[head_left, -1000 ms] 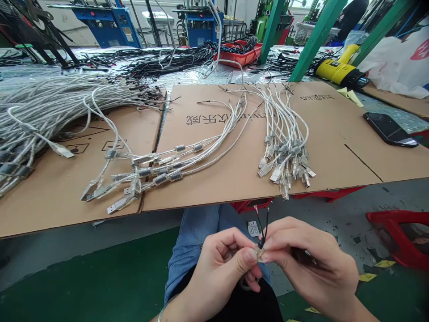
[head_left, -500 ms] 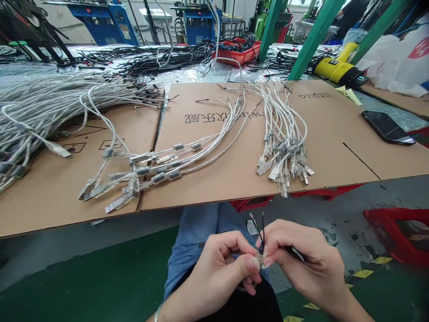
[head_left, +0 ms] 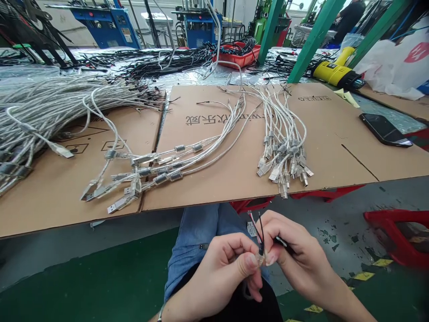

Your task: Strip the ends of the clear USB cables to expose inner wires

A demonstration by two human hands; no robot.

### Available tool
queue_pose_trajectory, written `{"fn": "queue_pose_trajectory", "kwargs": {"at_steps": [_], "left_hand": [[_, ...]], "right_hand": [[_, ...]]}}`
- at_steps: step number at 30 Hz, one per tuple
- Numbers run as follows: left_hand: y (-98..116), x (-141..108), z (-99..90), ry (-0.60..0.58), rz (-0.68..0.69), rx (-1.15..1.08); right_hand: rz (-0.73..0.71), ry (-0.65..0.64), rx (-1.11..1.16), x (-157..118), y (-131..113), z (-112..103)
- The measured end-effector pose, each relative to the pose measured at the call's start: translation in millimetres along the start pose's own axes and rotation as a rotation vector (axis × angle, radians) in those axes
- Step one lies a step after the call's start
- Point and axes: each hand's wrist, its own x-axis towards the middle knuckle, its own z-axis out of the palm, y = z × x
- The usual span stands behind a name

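Above my lap, my left hand pinches a clear-jacketed cable between thumb and forefinger. Thin dark and reddish wires fan upward from the cable's stripped end. My right hand closes its thumb and forefinger on the same end, right beside the left fingertips. A dark slim tool is tucked in the right hand; its kind is mostly hidden. On the cardboard ahead lie a bundle of USB cables with plugs toward me and a looser group of USB cables with plugs to the left.
A big heap of clear cables covers the left of the cardboard. A phone lies at the right, near a yellow heat gun. Behind stand a red tray and green posts. A red stool is at right.
My right hand has shifted slightly upward and its fingertips have turned a little at the cable end. The wires lean more to the left. The view has shifted slightly.
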Motion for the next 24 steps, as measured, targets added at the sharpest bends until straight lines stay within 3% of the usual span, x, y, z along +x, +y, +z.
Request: {"fn": "queue_pose_trajectory", "kwargs": {"at_steps": [4, 6, 10, 14, 19, 24], "left_hand": [[-6.1, 3.9, -3.9, -0.117, 0.007, -0.153], [-5.6, 3.7, -4.6, -0.117, 0.043, -0.202], [1.1, 0.3, -1.3, 0.074, 0.158, -0.130], [6.9, -3.1, 4.7, 0.241, 0.189, -0.018], [8.3, -2.8, 6.4, 0.326, 0.216, 0.099], [4.5, -2.9, 0.8, 0.334, 0.254, 0.229]], "right_hand": [[0.021, -0.016, 0.052, 3.1, 2.8, -1.6], [0.029, 0.014, 0.055, 4.2, 3.1, -2.4], [-0.020, 0.092, -0.020, 2.8, 0.0, -4.5], [-0.101, 0.076, -0.126, -1.9, -6.1, -4.5], [-0.156, 0.055, -0.242, -5.0, -12.2, -5.1], [-0.220, -0.027, -0.419, -4.4, -15.0, -12.3]]}}
